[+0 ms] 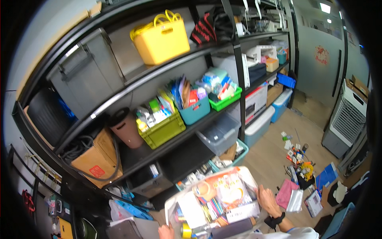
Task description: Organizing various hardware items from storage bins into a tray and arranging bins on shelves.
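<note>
I hold a pale plastic storage bin (pixel 249 176) in front of me, over the floor beside the shelving. My left hand (pixel 166 232), partly cut off by the lower edge of the picture, grips its near left side. My right hand (pixel 268 199), with a dark band at the wrist, is closed on the right rim. Inside lie a white flat item (pixel 192 209), colored markers (pixel 213 207) and a clear packet with orange print (pixel 231 189). A yellow tape roll (pixel 186 230), a white box with writing (pixel 243 212) and a dark case (pixel 232 229) fill the near part.
A black metal rack (pixel 167 155) carries a green crate (pixel 162 131), a teal basket (pixel 195 111), a grey clear tub (pixel 219 136) and a yellow basket (pixel 162 41). Loose parts (pixel 298 158) and a pink cloth (pixel 286 194) litter the floor at right, near an air cooler (pixel 346 116).
</note>
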Available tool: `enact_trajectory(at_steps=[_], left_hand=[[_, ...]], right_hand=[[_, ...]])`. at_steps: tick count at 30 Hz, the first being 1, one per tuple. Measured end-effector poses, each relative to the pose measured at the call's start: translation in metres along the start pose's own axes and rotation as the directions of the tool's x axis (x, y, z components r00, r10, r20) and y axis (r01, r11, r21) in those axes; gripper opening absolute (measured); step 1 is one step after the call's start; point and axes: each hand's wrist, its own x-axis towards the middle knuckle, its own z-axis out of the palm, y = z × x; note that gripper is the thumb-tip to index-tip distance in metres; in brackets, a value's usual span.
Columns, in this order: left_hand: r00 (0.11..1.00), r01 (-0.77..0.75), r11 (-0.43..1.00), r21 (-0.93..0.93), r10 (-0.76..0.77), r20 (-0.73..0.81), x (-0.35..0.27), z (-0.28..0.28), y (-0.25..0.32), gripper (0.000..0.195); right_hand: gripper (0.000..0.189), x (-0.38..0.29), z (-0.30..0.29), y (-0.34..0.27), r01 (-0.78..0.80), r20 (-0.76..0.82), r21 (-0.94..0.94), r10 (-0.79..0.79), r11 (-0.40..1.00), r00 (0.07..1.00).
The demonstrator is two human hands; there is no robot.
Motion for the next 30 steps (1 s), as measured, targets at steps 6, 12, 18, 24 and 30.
enact_trajectory(at_steps=[6, 12, 18, 24, 30], left_hand=[[0.998, -0.032, 0.999, -0.005, 0.032, 0.06, 0.089, -0.009, 0.009, 0.067], [0.982, -0.124, 0.98, -0.158, 0.144, 0.125, 0.169, 0.003, 0.022, 0.053], [0.946, -0.169, 0.978, -0.12, 0.196, 0.258, 0.24, 0.041, 0.046, 0.051], [0.938, -0.186, 0.98, -0.073, 0.199, 0.285, 0.319, 0.079, 0.087, 0.042], [0.925, -0.267, 0.964, 0.023, 0.249, 0.289, 0.4, 0.139, 0.133, 0.042]], right_hand=[[0.031, 0.058, 0.033, -0.018, -0.043, 0.043, -0.032, 0.044, 0.999, 0.998], [0.03, 0.1, 0.044, -0.037, -0.201, 0.06, 0.012, 0.2, 0.98, 0.978], [0.025, 0.127, 0.07, -0.018, -0.231, 0.039, 0.02, 0.23, 0.973, 0.972], [0.025, 0.164, 0.099, 0.005, -0.335, 0.101, 0.058, 0.328, 0.941, 0.939], [0.025, 0.168, 0.138, 0.003, -0.503, 0.056, 0.069, 0.5, 0.862, 0.864]])
